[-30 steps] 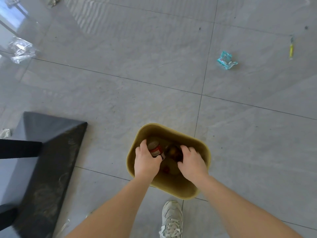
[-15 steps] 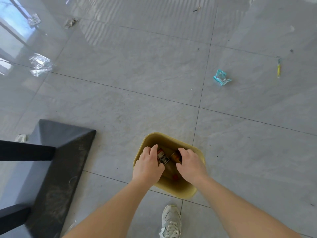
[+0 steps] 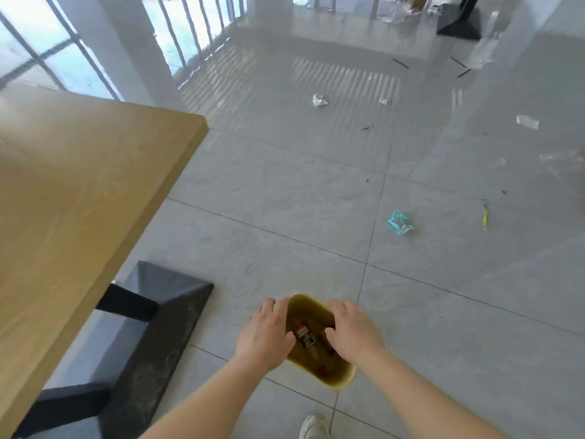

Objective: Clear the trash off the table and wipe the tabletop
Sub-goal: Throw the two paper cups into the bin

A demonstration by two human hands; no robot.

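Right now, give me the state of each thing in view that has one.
bin, upright on the floor, trash inside.
left hand, open above the bin, empty.
right hand, open above the bin, empty.
labelled bottle, lying inside the bin.
teal wrapper, crumpled on the floor.
tissue, crumpled on the floor.

Bright daylight from windows (image 3: 177, 33); floor (image 3: 316, 74) glare; soft blur.

Glossy grey floor tiles (image 3: 285, 191) reflect light from barred windows (image 3: 47, 52).
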